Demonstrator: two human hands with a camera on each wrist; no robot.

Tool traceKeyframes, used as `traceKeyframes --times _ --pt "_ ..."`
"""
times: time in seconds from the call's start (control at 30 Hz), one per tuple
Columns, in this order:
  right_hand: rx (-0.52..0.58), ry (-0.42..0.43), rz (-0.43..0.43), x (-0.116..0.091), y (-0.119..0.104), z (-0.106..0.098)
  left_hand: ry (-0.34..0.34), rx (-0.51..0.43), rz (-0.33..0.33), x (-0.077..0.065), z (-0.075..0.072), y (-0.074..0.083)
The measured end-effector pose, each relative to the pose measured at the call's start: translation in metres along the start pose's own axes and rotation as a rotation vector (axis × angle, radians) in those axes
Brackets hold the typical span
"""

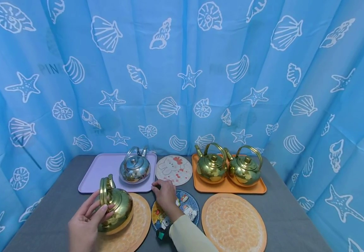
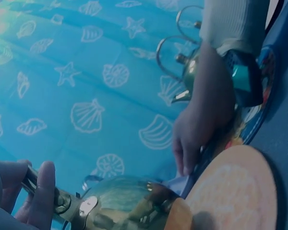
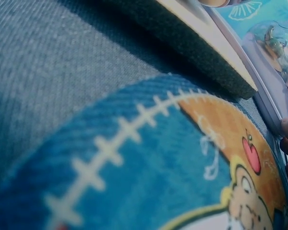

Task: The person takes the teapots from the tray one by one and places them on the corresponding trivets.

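Note:
My left hand (image 1: pixel 85 217) grips the handle of a gold kettle (image 1: pixel 119 208), which is tilted and overlaps the left round biscuit-patterned mat (image 1: pixel 141 217). The left wrist view shows the fingers (image 2: pixel 42 191) around the handle and the kettle body (image 2: pixel 129 201) below. My right hand (image 1: pixel 166 196) reaches across a blue cartoon round mat (image 1: pixel 192 206), pinching the near right corner of the lilac tray (image 1: pixel 90 175) between thumb and fingers. A silver kettle (image 1: pixel 134 169) stands upright on that tray's right part.
At the back right, two gold kettles (image 1: pixel 211 168) stand on an orange tray (image 1: pixel 201 187). Between the trays lies a round rabbit-printed mat (image 1: pixel 172 171). Another biscuit-patterned mat (image 1: pixel 233 224) lies front right. A blue shell-print curtain (image 1: pixel 182 87) hangs behind the grey table (image 1: pixel 282 217).

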State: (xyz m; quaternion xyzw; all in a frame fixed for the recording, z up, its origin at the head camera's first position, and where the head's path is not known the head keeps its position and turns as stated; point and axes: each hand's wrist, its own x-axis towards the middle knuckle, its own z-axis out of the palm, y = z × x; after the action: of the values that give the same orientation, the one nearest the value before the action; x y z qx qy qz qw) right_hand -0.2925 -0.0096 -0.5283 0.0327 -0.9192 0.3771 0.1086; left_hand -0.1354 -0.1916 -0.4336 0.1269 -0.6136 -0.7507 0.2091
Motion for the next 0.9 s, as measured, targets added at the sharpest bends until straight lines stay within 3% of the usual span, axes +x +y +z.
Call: traceKeyframes --times 0.47,0.9 --pt "0.008 -0.015 0.034 0.001 0.000 0.000 0.122 -0.013 -0.006 -0.008 0.013 -0.009" --pt "0.012 -0.015 0.011 0.000 0.003 0.000 0.148 0.027 0.040 -0.018 0.021 -0.011"
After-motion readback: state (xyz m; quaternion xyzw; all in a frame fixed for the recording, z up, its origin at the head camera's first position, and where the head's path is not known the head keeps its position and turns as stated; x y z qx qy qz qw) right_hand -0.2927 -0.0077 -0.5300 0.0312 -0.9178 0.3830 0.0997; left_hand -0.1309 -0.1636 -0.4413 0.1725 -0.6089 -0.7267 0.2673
